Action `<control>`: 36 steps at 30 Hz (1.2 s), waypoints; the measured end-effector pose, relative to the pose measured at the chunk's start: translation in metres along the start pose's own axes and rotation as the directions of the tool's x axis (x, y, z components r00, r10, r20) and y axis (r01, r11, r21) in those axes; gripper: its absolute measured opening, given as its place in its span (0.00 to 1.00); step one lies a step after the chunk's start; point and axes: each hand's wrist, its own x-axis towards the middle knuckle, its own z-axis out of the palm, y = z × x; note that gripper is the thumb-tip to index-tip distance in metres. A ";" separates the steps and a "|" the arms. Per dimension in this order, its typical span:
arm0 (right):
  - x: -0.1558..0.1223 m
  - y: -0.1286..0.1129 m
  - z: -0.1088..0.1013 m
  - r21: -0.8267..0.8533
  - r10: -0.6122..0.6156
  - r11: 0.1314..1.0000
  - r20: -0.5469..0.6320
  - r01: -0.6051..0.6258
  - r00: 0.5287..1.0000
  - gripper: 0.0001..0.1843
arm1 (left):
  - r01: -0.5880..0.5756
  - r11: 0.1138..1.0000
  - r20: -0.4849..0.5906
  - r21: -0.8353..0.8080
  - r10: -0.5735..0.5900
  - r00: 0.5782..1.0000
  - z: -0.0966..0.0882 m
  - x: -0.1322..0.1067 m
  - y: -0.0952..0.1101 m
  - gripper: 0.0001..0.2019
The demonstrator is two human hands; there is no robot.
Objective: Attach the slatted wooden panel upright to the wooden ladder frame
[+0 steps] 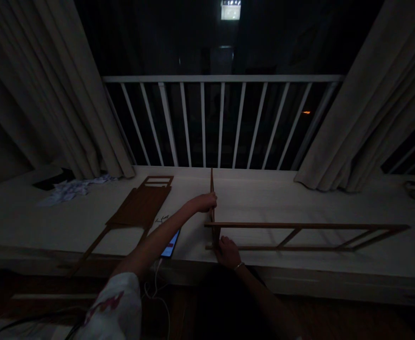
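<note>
Brown wood is what you have between your hands: a thin wooden panel point(212, 182), seen nearly edge-on, standing at the near-left end of a long wooden frame point(299, 226) on the white ledge point(257, 205). The frame extends to the right along the front part of the ledge, one rail showing above the other, with slanting crosspieces between them.

The step in hand looks like lining the panel up with the frame's end; whether the two are joined there is too dark to tell. The next move seems to call for holding the panel square to the frame while the corner is checked, since a twist at the top could pull the lower end out of line.

Your left hand point(206, 202) is closed around the panel partway up, fingers curled over its edge. Your right hand point(229, 252) is low at the corner, against the panel's near end and the lower rail; you have fingers bent there, but I can't tell whether they pinch the wood or only steady it.

Beside your left forearm lies a lit phone point(171, 246), and beyond it another wooden piece point(139, 203) lies flat.
</note>
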 end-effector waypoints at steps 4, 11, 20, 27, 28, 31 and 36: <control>-0.001 -0.002 -0.001 -0.005 -0.006 1.000 -0.002 0.006 1.000 0.14 | 0.013 1.000 -0.024 -0.013 -0.014 1.000 0.000 -0.001 -0.001 0.08; -0.006 -0.005 0.003 0.014 -0.023 1.000 -0.017 0.023 1.000 0.13 | 0.013 0.999 -0.023 0.031 -0.012 1.000 -0.001 -0.004 0.005 0.08; -0.005 -0.003 0.011 0.000 -0.018 1.000 -0.032 0.018 0.999 0.13 | 0.037 0.999 -0.024 0.026 -0.036 0.999 -0.006 -0.009 0.010 0.06; -0.003 -0.001 0.016 -0.023 -0.021 1.000 -0.062 0.020 0.998 0.13 | 0.108 0.994 -0.017 0.006 -0.108 0.994 -0.010 -0.014 0.013 0.06; -0.003 -0.001 0.016 -0.028 -0.023 0.999 -0.067 0.021 0.997 0.14 | 0.108 0.994 -0.008 0.020 -0.108 0.994 -0.011 -0.015 0.014 0.07; -0.004 0.000 0.016 -0.037 -0.022 0.999 -0.073 0.019 0.997 0.15 | 0.103 0.993 0.016 0.057 -0.104 0.994 -0.011 -0.015 0.014 0.07; -0.003 -0.001 0.015 -0.032 -0.013 0.999 -0.058 0.011 0.998 0.14 | 0.121 0.988 0.037 0.093 -0.125 0.991 -0.012 -0.013 0.014 0.08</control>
